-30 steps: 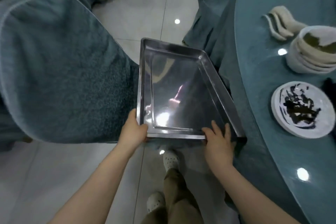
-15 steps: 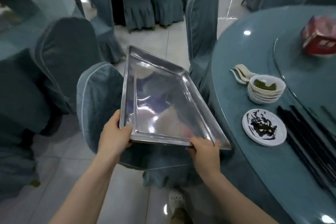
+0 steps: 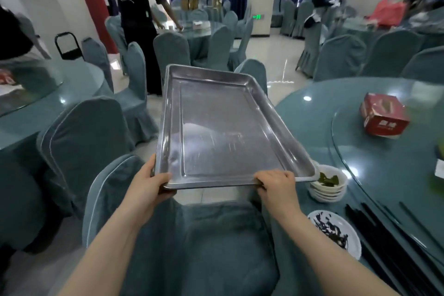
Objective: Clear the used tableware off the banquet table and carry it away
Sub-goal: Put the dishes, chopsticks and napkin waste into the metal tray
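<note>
An empty steel tray (image 3: 216,127) is held level in front of me, above a covered chair (image 3: 192,243). My left hand (image 3: 150,184) grips its near left corner and my right hand (image 3: 276,186) grips its near edge toward the right. On the round banquet table (image 3: 372,175) to the right stand a stack of white bowls (image 3: 328,185) with green scraps, a white plate (image 3: 335,233) with dark leftovers and several black chopsticks (image 3: 389,235). The tray's right corner overlaps the bowls in view.
A red box (image 3: 382,116) sits on the glass turntable (image 3: 394,151). Covered chairs (image 3: 84,137) crowd the left side next to another round table (image 3: 36,103). A person in black (image 3: 140,26) bends over a far table. Tiled floor runs between the tables.
The view has lifted from the floor to the hall. The tray has risen and levelled out, and now hangs over the chair by the table edge, both hands still holding its near edge.
</note>
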Action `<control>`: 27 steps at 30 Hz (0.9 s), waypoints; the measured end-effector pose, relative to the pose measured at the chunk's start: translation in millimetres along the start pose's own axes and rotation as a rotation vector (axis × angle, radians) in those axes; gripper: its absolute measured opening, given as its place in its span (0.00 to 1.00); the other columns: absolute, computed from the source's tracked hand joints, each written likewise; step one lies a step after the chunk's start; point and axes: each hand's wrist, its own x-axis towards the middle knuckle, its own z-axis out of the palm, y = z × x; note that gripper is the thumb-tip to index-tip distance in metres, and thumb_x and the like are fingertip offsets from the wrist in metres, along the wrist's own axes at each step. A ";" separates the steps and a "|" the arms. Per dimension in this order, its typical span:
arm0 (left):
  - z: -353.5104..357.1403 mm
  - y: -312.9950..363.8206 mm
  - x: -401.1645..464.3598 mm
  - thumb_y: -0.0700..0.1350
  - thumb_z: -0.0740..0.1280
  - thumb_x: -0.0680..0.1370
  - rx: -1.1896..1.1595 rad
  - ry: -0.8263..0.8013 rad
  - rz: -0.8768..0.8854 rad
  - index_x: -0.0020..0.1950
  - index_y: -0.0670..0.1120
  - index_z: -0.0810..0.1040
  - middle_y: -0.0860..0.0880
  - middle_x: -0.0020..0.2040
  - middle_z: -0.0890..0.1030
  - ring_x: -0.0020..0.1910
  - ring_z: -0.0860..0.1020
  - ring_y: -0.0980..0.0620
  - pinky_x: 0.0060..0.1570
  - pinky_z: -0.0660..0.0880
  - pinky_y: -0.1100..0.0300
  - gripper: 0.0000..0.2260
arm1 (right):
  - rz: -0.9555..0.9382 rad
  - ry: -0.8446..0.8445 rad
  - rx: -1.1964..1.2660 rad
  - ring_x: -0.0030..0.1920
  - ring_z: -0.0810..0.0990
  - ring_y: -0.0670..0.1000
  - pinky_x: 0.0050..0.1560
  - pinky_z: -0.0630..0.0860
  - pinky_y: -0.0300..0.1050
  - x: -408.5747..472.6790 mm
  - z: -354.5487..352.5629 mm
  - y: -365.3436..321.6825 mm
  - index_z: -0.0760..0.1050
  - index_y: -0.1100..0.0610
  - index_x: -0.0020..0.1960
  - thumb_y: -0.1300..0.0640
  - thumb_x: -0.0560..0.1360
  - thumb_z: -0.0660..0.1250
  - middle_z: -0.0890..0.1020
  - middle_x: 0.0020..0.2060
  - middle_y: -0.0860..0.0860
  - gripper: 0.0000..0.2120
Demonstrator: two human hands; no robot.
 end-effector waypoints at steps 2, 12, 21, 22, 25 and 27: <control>22.4 5.4 36.1 0.32 0.61 0.76 -0.029 -0.022 -0.012 0.62 0.60 0.75 0.50 0.50 0.84 0.45 0.80 0.47 0.41 0.80 0.54 0.24 | 0.022 -0.003 -0.042 0.42 0.78 0.55 0.47 0.63 0.50 28.2 -0.6 25.3 0.80 0.55 0.41 0.65 0.67 0.70 0.83 0.37 0.48 0.07; 152.3 1.5 189.2 0.33 0.63 0.75 -0.049 -0.153 -0.145 0.54 0.57 0.78 0.50 0.41 0.84 0.38 0.81 0.50 0.35 0.79 0.57 0.19 | 0.122 0.034 -0.124 0.36 0.78 0.52 0.42 0.60 0.46 121.2 -4.5 160.3 0.78 0.51 0.37 0.61 0.65 0.76 0.81 0.32 0.45 0.09; 209.9 -12.8 271.9 0.33 0.62 0.75 0.017 -0.266 -0.254 0.55 0.53 0.80 0.48 0.43 0.84 0.40 0.81 0.49 0.37 0.80 0.55 0.18 | 0.233 0.007 -0.149 0.34 0.77 0.52 0.44 0.63 0.47 144.7 14.5 216.2 0.77 0.52 0.35 0.60 0.67 0.73 0.79 0.30 0.46 0.07; 213.4 -14.8 281.6 0.33 0.62 0.75 0.017 -0.269 -0.266 0.55 0.53 0.80 0.48 0.44 0.83 0.41 0.81 0.48 0.37 0.80 0.54 0.18 | 0.251 -0.006 -0.157 0.36 0.76 0.51 0.46 0.62 0.46 150.0 18.6 220.6 0.77 0.52 0.36 0.59 0.70 0.71 0.79 0.31 0.46 0.05; 220.0 -20.9 310.0 0.33 0.61 0.77 0.003 -0.279 -0.312 0.54 0.54 0.80 0.48 0.46 0.83 0.43 0.80 0.46 0.36 0.80 0.54 0.18 | 0.277 -0.034 -0.199 0.37 0.74 0.51 0.45 0.59 0.45 165.6 32.5 229.2 0.76 0.51 0.37 0.59 0.73 0.65 0.79 0.33 0.46 0.07; 222.3 -23.0 330.6 0.34 0.61 0.78 -0.006 -0.295 -0.338 0.54 0.56 0.80 0.49 0.46 0.84 0.44 0.80 0.46 0.37 0.80 0.54 0.17 | 0.311 -0.029 -0.209 0.37 0.74 0.51 0.44 0.59 0.45 177.5 40.4 232.3 0.75 0.50 0.37 0.60 0.72 0.64 0.79 0.33 0.46 0.08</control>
